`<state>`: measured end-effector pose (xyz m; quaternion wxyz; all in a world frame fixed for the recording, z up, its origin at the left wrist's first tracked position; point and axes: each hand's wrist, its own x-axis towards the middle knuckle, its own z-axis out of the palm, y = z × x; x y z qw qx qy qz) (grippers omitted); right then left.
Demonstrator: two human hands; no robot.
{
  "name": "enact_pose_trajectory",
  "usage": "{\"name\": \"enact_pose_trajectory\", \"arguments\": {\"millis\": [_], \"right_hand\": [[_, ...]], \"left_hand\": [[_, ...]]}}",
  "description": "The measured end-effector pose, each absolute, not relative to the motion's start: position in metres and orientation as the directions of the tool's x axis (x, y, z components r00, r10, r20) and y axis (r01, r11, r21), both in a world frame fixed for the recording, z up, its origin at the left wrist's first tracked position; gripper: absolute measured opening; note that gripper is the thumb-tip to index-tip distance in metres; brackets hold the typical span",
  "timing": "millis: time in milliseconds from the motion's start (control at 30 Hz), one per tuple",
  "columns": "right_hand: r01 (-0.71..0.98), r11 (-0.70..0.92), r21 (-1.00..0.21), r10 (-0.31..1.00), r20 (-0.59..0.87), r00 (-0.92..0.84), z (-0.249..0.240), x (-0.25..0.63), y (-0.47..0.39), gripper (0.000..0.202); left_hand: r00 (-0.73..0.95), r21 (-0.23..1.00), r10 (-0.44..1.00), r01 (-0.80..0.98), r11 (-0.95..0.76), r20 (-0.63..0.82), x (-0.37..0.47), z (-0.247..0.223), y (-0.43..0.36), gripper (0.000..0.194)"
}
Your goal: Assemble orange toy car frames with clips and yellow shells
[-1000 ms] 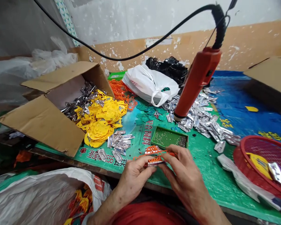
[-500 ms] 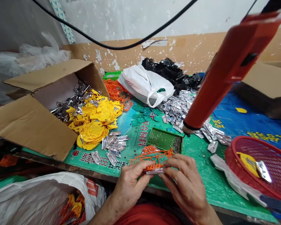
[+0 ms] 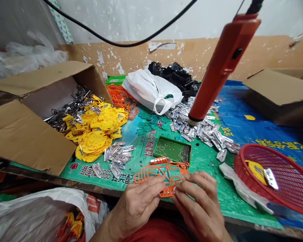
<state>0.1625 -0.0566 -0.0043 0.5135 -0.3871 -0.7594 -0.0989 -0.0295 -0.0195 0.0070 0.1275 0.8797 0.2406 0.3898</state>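
Note:
An orange lattice-like plastic frame [image 3: 175, 169] lies near the table's front edge, held from both sides. My left hand [image 3: 141, 200] pinches its near left part between thumb and fingers. My right hand [image 3: 202, 198] grips its near right corner, fingers curled; the fingertips are partly hidden. A silvery strip shows on the frame's far side. Just beyond the frame sits a green perforated tray [image 3: 166, 148] with many tiny dark screws heaped toward its right side. A red electric screwdriver [image 3: 214, 70] hangs tip-down above the table, apart from both hands.
Silver parts [image 3: 118, 154] lie left of the tray, with a larger silver heap [image 3: 207, 132] behind it. Yellow parts [image 3: 96, 127] spill from a cardboard box [image 3: 27, 134]. A red basket [image 3: 293, 174] stands right, a white sack [image 3: 47, 205] lower left, a white bag [image 3: 151, 89] behind.
The orange frame has been tilted to show more of its face, and the silver piece at its near edge is no longer visible. My view has shifted slightly; the screwdriver appears farther left.

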Motion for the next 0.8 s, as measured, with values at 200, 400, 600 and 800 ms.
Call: {"name": "enact_pose_trajectory", "arguments": {"millis": [200,400,600,800], "right_hand": [[0.713,0.663,-0.228,0.490,0.852,-0.184,-0.0039,0.1655,-0.0585,0.013],[0.726,0.646,-0.237,0.497,0.852,-0.164,-0.0028,0.1650,-0.0584,0.012],[0.737,0.620,-0.270,0.547,0.822,-0.160,0.0003,0.1628,-0.0542,0.009],[0.716,0.636,-0.287,0.580,0.790,-0.198,-0.0039,0.1638,-0.0509,0.012]], "left_hand": [[0.615,0.374,0.509,0.347,-0.860,0.602,-0.0302,0.0065,-0.0213,0.029],[0.619,0.348,0.497,0.355,-0.868,0.608,-0.0282,0.0067,-0.0218,0.026],[0.631,0.344,0.497,0.358,-0.868,0.596,-0.0304,0.0101,-0.0190,0.024],[0.646,0.377,0.515,0.353,-0.856,0.564,-0.0279,0.0119,-0.0199,0.028]]}}
